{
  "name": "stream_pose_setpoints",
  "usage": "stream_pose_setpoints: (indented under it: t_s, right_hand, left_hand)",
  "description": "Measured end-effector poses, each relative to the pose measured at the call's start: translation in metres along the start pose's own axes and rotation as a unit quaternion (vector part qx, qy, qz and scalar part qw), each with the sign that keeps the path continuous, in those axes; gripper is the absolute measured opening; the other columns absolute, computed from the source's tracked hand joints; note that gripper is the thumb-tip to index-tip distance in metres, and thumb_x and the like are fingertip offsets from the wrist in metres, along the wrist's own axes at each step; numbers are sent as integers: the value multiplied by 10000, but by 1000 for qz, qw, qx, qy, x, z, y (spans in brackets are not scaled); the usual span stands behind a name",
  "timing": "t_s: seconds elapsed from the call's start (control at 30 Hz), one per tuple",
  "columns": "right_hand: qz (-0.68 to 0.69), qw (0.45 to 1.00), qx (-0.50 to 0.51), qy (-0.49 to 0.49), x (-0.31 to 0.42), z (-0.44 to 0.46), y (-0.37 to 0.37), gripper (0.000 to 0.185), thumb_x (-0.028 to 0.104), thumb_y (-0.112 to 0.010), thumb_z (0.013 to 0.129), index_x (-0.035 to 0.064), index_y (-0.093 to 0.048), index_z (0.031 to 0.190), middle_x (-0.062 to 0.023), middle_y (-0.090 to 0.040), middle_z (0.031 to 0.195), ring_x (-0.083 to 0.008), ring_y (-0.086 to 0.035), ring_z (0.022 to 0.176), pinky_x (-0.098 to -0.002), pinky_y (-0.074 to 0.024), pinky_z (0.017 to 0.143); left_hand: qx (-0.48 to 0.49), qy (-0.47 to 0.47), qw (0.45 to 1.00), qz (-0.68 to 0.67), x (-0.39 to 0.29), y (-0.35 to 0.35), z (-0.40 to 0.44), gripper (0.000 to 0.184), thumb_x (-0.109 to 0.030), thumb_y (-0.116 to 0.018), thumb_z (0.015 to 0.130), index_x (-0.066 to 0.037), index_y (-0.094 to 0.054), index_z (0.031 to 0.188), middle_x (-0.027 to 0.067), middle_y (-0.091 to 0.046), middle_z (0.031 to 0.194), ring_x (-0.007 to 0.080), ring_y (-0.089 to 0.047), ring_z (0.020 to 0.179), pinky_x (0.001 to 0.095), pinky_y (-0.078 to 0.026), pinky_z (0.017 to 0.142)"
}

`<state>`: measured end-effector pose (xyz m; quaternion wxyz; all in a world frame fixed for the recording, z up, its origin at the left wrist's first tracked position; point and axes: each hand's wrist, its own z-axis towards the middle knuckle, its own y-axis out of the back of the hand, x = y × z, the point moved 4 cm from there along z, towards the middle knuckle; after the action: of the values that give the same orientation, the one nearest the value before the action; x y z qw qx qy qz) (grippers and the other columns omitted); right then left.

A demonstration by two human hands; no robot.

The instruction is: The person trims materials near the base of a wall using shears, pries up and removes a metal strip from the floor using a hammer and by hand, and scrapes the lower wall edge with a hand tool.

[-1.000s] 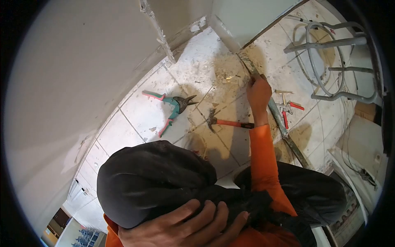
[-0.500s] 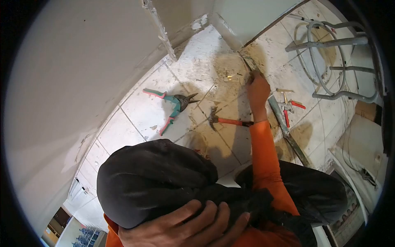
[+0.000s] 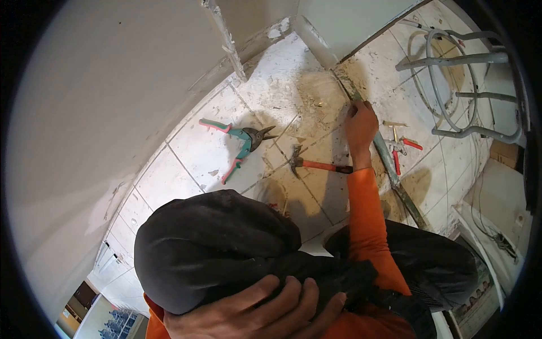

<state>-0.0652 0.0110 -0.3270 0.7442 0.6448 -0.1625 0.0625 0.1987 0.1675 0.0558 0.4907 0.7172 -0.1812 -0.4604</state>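
My right hand reaches forward in an orange sleeve, fingers closed on a long, narrow grey-green strip. The strip lies along the dusty tile floor, its far end near the wall corner. Left of that forearm is a claw hammer with an orange handle. Farther left lie tin snips with green and pink handles, jaws apart. A red-handled tool rests right of the strip. My left hand lies across dark cloth and an orange sleeve close to me, its fingers spread and holding nothing.
A wall with a broken edge rises on the left. Grey metal tube legs stand at upper right, with a coiled hose beside them. Debris is scattered over the tiles. My dark-clothed knee covers the near floor.
My right hand has shifted slightly right and its grip sits differently. More of the strip's greenish face shows beyond the fingers. My left hand and the tools stay put.
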Motion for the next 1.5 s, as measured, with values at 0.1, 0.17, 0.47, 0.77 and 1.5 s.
stream_pose_setpoints:
  t_s: [0.1, 0.17, 0.47, 0.77, 1.5]
  right_hand:
    - [-20, 999, 13, 24, 1, 9, -13, 200, 113, -684, 897, 86, -787, 1066, -174, -741, 1057, -408, -724, 911, -501, -575, 829]
    - [9, 997, 46, 61, 14, 12, -22, 190, 114, -679, 901, 81, -785, 1055, -173, -741, 1056, -405, -723, 928, -508, -571, 830]
    - [62, 998, 29, -7, 19, 9, -21, 188, 131, -697, 892, 66, -766, 1055, -182, -741, 1026, -407, -717, 941, -503, -566, 816]
    - [93, 993, 67, 1, 35, 6, -17, 210, 184, -750, 854, 70, -776, 1029, -181, -751, 971, -386, -733, 896, -491, -580, 810]
    - [37, 991, 120, 45, 55, 7, -32, 211, 205, -729, 907, 82, -740, 1079, -148, -738, 1012, -357, -742, 924, -484, -592, 803]
  left_hand:
    - [-4, -1, 1000, 2, -1, -1, 1, 476, -334, -586, 989, -198, -686, 1434, 54, -753, 1231, 193, -703, 1112, 369, -500, 1072]
    - [1, 3, 1000, 1, -1, 1, 3, 470, -312, -598, 979, -198, -692, 1426, 53, -757, 1227, 192, -703, 1113, 366, -507, 1061]
    - [30, -10, 999, -42, 1, -8, 4, 502, -270, -712, 914, -205, -684, 1411, 42, -762, 1171, 173, -764, 1002, 300, -611, 886]
    - [7, 13, 1000, -7, 0, 1, 3, 474, -292, -616, 966, -198, -695, 1424, 48, -747, 1256, 190, -675, 1150, 361, -492, 1079]
    - [7, 12, 1000, 7, -3, 1, 4, 467, -290, -601, 992, -204, -688, 1443, 54, -732, 1284, 199, -651, 1175, 372, -479, 1097]
